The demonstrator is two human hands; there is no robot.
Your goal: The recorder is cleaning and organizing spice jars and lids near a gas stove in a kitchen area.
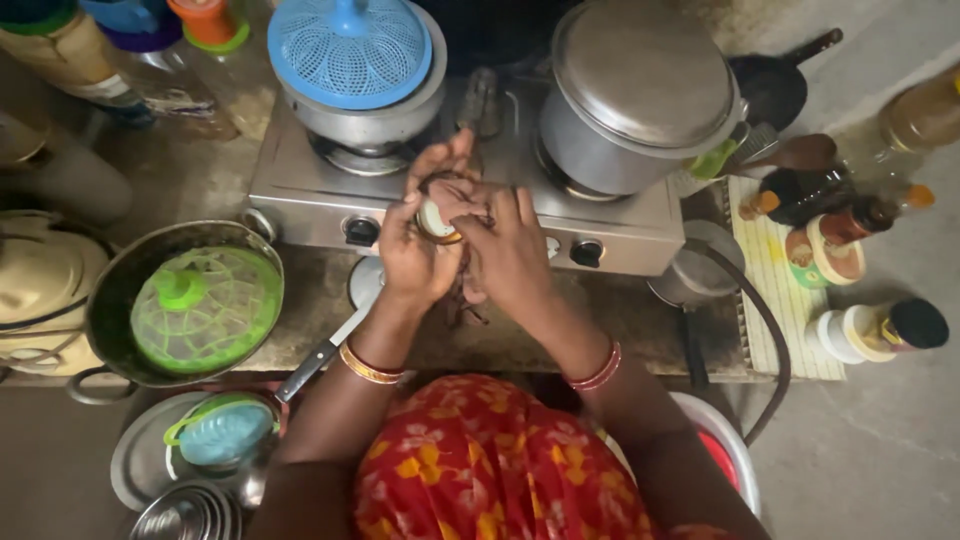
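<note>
Over a two-burner steel stove [330, 205], the left hand [415, 250] grips a small round pale-lidded container [436, 222] while the right hand [505, 250] closes its fingers against it, lid apparently not yet removed.

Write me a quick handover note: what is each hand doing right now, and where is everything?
Left hand: cupped around a small round jar, gripping it.
Right hand: fingers on the jar's top, at its pale lid; cannot tell whether the lid is loose.
Both hands are above the front edge of the two-burner stove. A covered steel pot sits on the right burner.
Done: jar in hand. Left: not visible.
</note>
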